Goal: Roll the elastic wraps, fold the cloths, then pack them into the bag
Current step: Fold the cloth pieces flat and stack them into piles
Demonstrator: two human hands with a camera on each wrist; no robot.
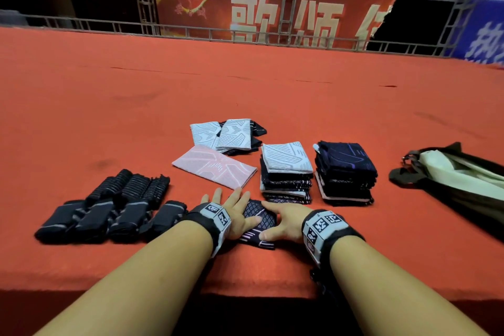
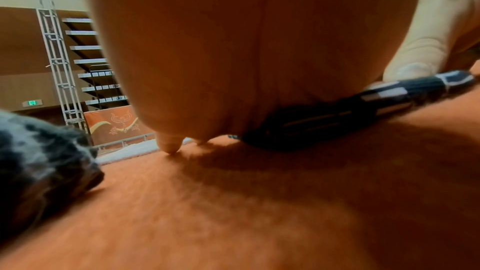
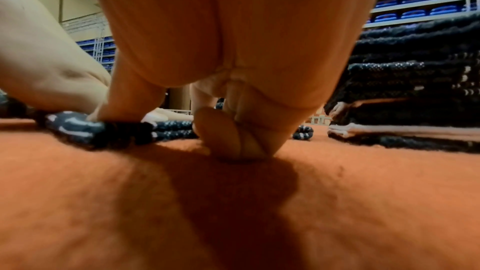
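A dark patterned cloth (image 1: 259, 219) lies folded small near the table's front edge. My left hand (image 1: 236, 209) lies flat on its left part with straight fingers pointing away from me. My right hand (image 1: 278, 224) presses down on its right part, fingers pointing left. In the left wrist view the cloth (image 2: 337, 116) shows under my palm. In the right wrist view my thumb (image 3: 124, 102) pushes on the cloth (image 3: 78, 128), and one bent finger (image 3: 226, 134) touches the table. Rolled dark elastic wraps (image 1: 109, 207) lie to the left. The open bag (image 1: 458, 180) lies at the right.
Two stacks of folded cloths (image 1: 286, 172) (image 1: 345, 169) stand just behind my right hand. A pink cloth (image 1: 215, 166) and light-blue cloths (image 1: 221, 133) lie behind my left hand. The red table (image 1: 245, 84) ends at a metal railing (image 1: 191, 33) at the far side.
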